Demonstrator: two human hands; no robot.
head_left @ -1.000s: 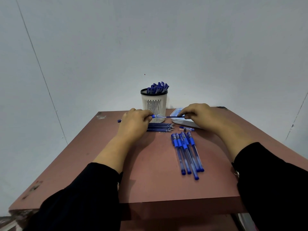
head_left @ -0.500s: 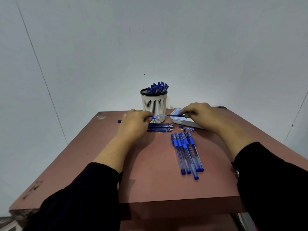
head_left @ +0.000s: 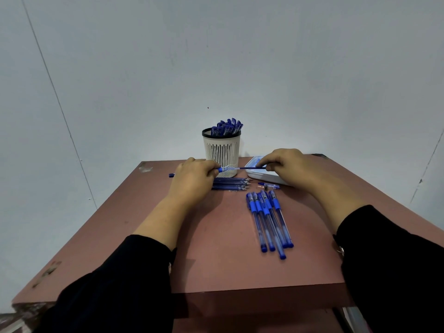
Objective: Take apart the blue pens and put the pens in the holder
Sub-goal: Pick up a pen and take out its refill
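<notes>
My left hand [head_left: 193, 175] grips the barrel of a blue pen [head_left: 224, 168] held level in front of the white slatted holder [head_left: 221, 150]. My right hand [head_left: 286, 165] pinches the thin blue refill [head_left: 251, 168] that sticks out of that barrel to the right. The holder stands at the table's far edge with several blue pen parts [head_left: 227, 128] upright in it. A row of loose refills [head_left: 229, 184] lies flat under my left hand. Several whole blue pens [head_left: 269, 219] lie side by side right of centre.
A shallow white tray [head_left: 262, 175] sits under my right hand, right of the holder. A small blue pen part [head_left: 269, 186] lies just in front of it. The reddish table [head_left: 216, 260] ends at a front edge near my sleeves; a grey wall stands behind.
My hands have hardly moved; the pen is still held level between them, with a similar length of refill showing.
</notes>
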